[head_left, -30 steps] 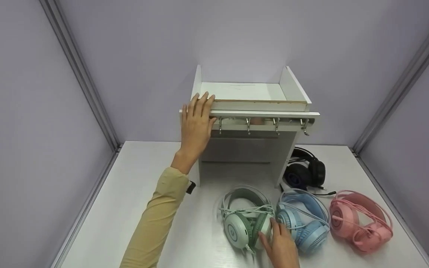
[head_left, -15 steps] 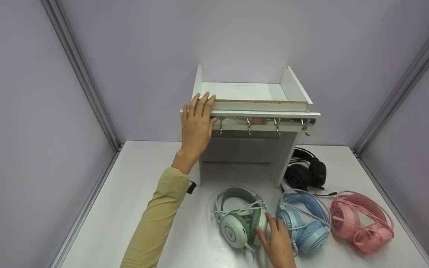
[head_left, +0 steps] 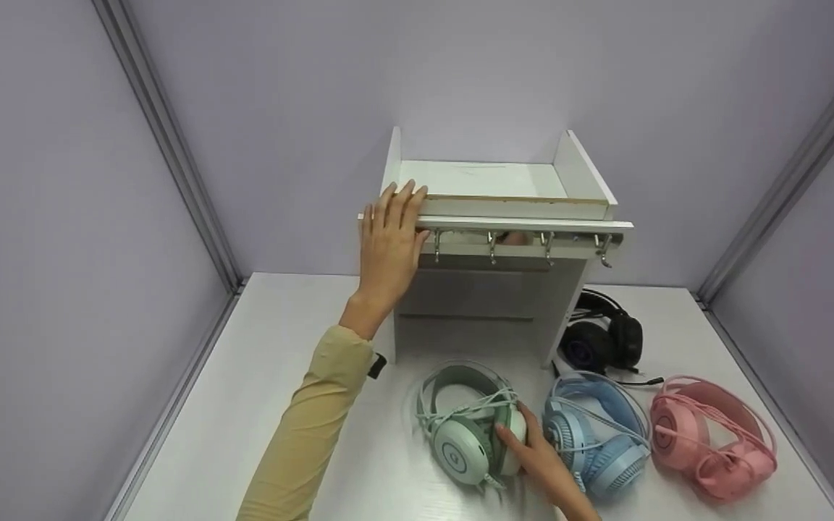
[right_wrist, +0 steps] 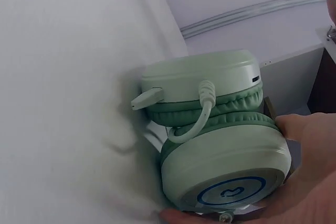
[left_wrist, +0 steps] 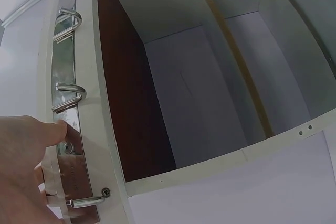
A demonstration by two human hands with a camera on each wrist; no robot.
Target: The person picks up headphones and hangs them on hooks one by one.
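My left hand [head_left: 388, 253] grips the top left front edge of a white shelf unit [head_left: 511, 210], its fingers over the top and its thumb below. In the left wrist view the thumb lies against the metal strip that bears silver hooks [left_wrist: 71, 95]. My right hand [head_left: 538, 454] holds the right ear cup of a pale green headset [head_left: 460, 452] in front of the shelf, thumb at the dark green cushion. Seen from the right wrist, that cup [right_wrist: 226, 153] sits between thumb and fingers; some of the fingers are hidden beneath it. Its cord is bundled across the headband.
To the right of the green headset lie a blue headset [head_left: 616, 463] and a pink headset [head_left: 721, 477]. A black headset [head_left: 594, 346] is behind them, beside the shelf's right leg. Walls enclose the white table [head_left: 243, 405] at the back and sides.
The green headset first slid a little left with my right hand, which now has its fingers further round the ear cup. My left hand keeps its place on the shelf; the view shifted slightly.
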